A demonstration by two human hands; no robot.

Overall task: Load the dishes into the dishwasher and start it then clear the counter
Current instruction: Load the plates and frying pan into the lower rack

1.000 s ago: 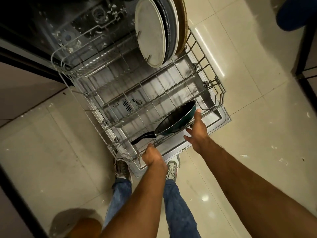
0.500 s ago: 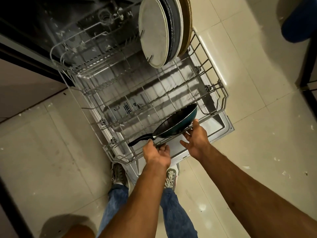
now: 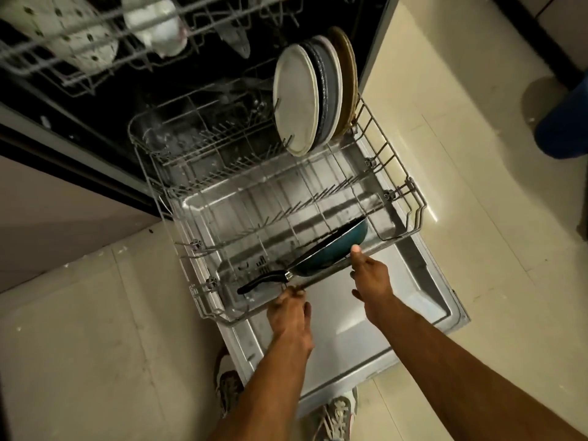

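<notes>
- My left hand [image 3: 288, 310] pinched the front rail of the lower rack [image 3: 416, 198]; my right hand [image 3: 370, 278] lay loose, fingers spread, thumb touching the teal pan [image 3: 331, 249].
- The pan leaned just inside that rail, plates [image 3: 313, 97] behind.
- Loading looked nearly finished; next I needed a straight push inward.

Lower rack [image 3: 410, 198]: my left hand [image 3: 288, 308] and right hand [image 3: 370, 275] at its front rail.
Pan [image 3: 331, 246]: teal, tilted, front row.
Plates [image 3: 313, 97]: upright, rear right.
</notes>
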